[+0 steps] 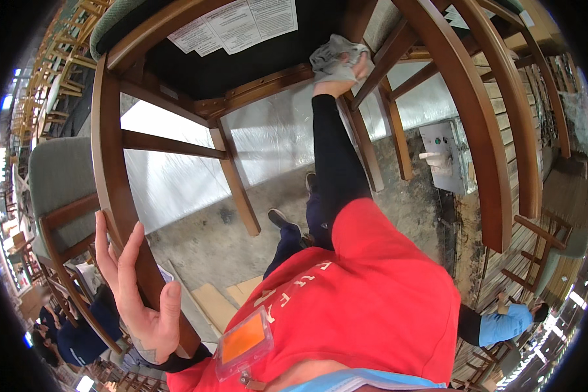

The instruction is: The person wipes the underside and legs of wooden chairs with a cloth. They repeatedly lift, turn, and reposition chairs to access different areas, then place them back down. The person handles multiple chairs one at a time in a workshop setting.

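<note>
A brown wooden chair (104, 150) is in front of me, with the black underside (242, 55) of its seat facing me and printed paper labels (261, 23) fixed to it. My right hand (346, 80) reaches up and is closed on a crumpled grey cloth (330, 53), pressed to the chair's frame near a corner of the seat. My left hand (140, 287) is at the chair's long left leg, fingers stretched and apart, holding nothing. Whether its palm touches the wood, I cannot tell.
More wooden chair legs (483, 144) stand close on the right, near a grey control box (441, 153). A chair with a grey-green pad (65, 173) is at the left. Pieces of cardboard (212, 304) lie on the floor. A person in light blue (503, 325) is at the lower right.
</note>
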Demonstrator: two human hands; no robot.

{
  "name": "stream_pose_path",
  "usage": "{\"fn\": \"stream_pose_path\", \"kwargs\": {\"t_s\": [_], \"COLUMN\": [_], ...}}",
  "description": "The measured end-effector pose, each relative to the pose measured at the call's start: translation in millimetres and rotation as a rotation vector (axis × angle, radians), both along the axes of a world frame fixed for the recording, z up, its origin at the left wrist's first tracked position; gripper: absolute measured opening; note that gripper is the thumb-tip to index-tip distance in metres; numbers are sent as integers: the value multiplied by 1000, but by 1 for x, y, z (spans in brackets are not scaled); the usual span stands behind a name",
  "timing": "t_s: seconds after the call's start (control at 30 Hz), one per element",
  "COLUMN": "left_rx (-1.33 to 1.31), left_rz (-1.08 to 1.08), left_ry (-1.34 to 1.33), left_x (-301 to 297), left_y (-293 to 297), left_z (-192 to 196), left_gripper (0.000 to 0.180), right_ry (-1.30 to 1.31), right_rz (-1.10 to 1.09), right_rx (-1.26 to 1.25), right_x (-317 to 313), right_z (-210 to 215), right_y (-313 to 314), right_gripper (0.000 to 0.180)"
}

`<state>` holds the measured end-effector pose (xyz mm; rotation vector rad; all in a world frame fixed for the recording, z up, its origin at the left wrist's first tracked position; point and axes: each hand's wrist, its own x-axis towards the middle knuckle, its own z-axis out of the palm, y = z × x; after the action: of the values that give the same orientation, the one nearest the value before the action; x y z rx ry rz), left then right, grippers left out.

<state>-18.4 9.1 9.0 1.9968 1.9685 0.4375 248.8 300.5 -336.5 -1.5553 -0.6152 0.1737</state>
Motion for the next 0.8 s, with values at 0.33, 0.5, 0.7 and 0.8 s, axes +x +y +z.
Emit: {"fn": "stream_pose_path", "kwargs": {"t_s": [0.33,0.5,0.7,0.8], "left_rx": [56,56,36,52], "left_rz": [42,18,84,18], "left_ry": [-50,-81,-98,-102], "left_x": [2,5,2,-1], "left_y": [-7,3,-8,-5], "left_z": [0,5,-5,1], "left_gripper": [64,64,66,66], "right_ry": [1350,1234,271,-434], "right_rz": [119,196,639,253], "right_rx": [123,56,-257,0], "right_x": [-68,-119,-137,-51], "right_z": [-87,-89,-39,2], "right_y": [-3,-27,-114,-67], "right_gripper": [65,75,51,35]}}
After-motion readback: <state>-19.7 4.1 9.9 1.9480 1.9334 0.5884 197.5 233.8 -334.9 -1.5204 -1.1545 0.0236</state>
